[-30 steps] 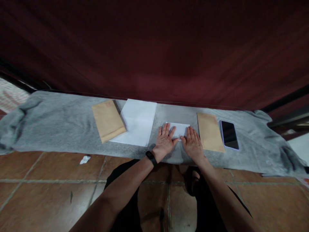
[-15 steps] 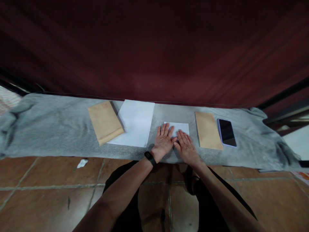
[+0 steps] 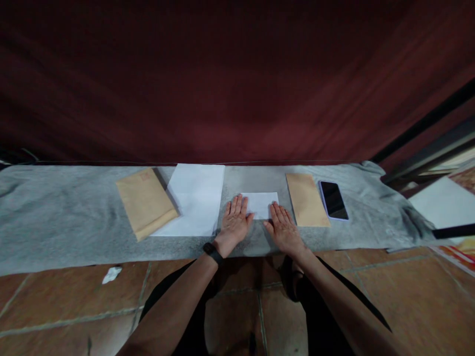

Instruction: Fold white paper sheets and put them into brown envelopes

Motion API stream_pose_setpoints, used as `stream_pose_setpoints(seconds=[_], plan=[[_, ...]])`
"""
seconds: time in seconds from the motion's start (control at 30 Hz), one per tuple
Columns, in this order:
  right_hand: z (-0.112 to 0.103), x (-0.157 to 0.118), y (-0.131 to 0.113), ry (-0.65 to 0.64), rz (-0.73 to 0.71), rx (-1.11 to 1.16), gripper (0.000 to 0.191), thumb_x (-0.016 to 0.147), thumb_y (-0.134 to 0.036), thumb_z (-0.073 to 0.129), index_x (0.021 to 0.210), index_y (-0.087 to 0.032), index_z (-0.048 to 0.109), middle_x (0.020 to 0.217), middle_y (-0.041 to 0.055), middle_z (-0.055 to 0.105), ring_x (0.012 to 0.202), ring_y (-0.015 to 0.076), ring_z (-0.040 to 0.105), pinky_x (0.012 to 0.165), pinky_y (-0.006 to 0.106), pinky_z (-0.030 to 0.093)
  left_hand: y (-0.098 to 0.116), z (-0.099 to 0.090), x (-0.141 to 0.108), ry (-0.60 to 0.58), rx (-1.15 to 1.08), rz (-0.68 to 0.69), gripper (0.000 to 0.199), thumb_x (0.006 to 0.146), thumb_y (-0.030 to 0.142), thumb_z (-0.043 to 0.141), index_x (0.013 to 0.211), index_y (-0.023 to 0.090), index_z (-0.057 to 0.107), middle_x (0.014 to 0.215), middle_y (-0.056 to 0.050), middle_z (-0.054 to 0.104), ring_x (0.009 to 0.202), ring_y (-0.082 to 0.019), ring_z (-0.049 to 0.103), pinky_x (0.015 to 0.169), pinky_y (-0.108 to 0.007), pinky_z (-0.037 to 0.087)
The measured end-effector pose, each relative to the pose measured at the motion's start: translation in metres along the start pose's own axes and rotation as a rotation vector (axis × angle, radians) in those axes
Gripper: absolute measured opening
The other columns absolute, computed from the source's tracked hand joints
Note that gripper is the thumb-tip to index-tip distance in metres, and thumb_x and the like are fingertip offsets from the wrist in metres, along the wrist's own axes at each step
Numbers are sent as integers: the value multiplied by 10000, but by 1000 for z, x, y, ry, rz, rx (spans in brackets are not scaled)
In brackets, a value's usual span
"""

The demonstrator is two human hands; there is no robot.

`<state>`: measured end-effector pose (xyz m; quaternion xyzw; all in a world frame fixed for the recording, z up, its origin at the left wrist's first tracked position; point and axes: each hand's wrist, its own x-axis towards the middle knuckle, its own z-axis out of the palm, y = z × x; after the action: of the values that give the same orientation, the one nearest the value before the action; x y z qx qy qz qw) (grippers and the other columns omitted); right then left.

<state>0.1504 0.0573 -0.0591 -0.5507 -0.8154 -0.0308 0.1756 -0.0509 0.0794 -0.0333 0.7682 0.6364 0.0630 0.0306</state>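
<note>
A small white folded paper (image 3: 261, 204) lies flat on the grey cloth. My left hand (image 3: 234, 222), with a black band at the wrist, rests palm down on its left end, fingers stretched out. My right hand (image 3: 285, 230) lies palm down at the paper's right end, fingers extended and thumb apart. Between the two hands the middle of the paper shows. To the left are large white sheets (image 3: 196, 198), partly under a stack of brown envelopes (image 3: 146, 200). Right of my right hand lies another brown envelope (image 3: 307, 200).
A phone in a light purple case (image 3: 334, 200) lies beside the right-hand envelope. The grey cloth (image 3: 74, 217) covers the narrow bench. A dark red curtain (image 3: 237, 99) hangs behind it. On the tiled floor is a crumpled white scrap (image 3: 112, 274).
My hands have moved apart from the middle of the small paper toward its two ends, showing more of it. The whole view has shifted somewhat.
</note>
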Motion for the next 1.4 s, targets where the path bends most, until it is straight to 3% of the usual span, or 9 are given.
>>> stream_pose_setpoints(seconds=[0.3, 0.6, 0.7, 0.83, 0.9, 1.13, 1.4], plan=[[2, -2, 6, 20, 14, -24, 655, 1054, -471, 371, 1559, -58, 312, 1580, 206, 399, 1476, 309, 360, 1174, 481, 354, -6, -2, -3, -4, 15, -41, 605, 1020, 328, 284, 1566, 67, 298, 1642, -149, 287, 1534, -254, 244, 1247, -455, 230], [-1, -1, 6, 11, 58, 9, 667, 1044, -477, 391, 1578, -89, 291, 1579, 200, 403, 1478, 314, 360, 1174, 508, 360, -7, -4, -5, 27, 11, -85, 591, 1014, 286, 302, 1536, 12, 332, 1627, -194, 300, 1522, -297, 268, 1239, -470, 270], [-7, 1, 3, -14, 59, 29, 636, 1054, -474, 358, 1569, -102, 325, 1604, 172, 369, 1498, 298, 327, 1196, 496, 335, 3, -8, -12, 66, -32, 5, 594, 1020, 298, 301, 1547, 23, 307, 1637, -187, 284, 1529, -289, 251, 1247, -471, 267], [-14, 5, -6, -97, -12, 103, 565, 1075, -438, 282, 1570, -174, 347, 1630, 96, 338, 1522, 241, 282, 1227, 467, 303, 26, -12, -29, 84, -111, 293, 592, 1013, 265, 305, 1577, 91, 257, 1645, -131, 298, 1542, -229, 215, 1250, -442, 285], [-16, 6, -10, -129, -27, 141, 547, 1082, -410, 246, 1573, -188, 340, 1622, 81, 357, 1517, 213, 296, 1234, 451, 297, 34, -12, -37, 87, -124, 356, 610, 990, 220, 312, 1577, 70, 242, 1642, -143, 302, 1542, -224, 210, 1251, -444, 285], [-14, -3, -13, -158, -62, 87, 567, 1071, -428, 305, 1554, -139, 374, 1625, 116, 338, 1522, 239, 282, 1245, 472, 254, 32, -5, -43, 23, -78, 266, 594, 990, 274, 369, 1524, 16, 342, 1628, -189, 306, 1539, -268, 209, 1256, -451, 256], [-9, -14, -3, -96, -35, 7, 613, 1058, -457, 354, 1573, -127, 326, 1621, 144, 342, 1510, 270, 305, 1223, 485, 277, 27, -2, -47, 32, -43, 234, 626, 1030, 395, 345, 1541, 35, 321, 1630, -194, 296, 1541, -272, 207, 1253, -458, 245]])
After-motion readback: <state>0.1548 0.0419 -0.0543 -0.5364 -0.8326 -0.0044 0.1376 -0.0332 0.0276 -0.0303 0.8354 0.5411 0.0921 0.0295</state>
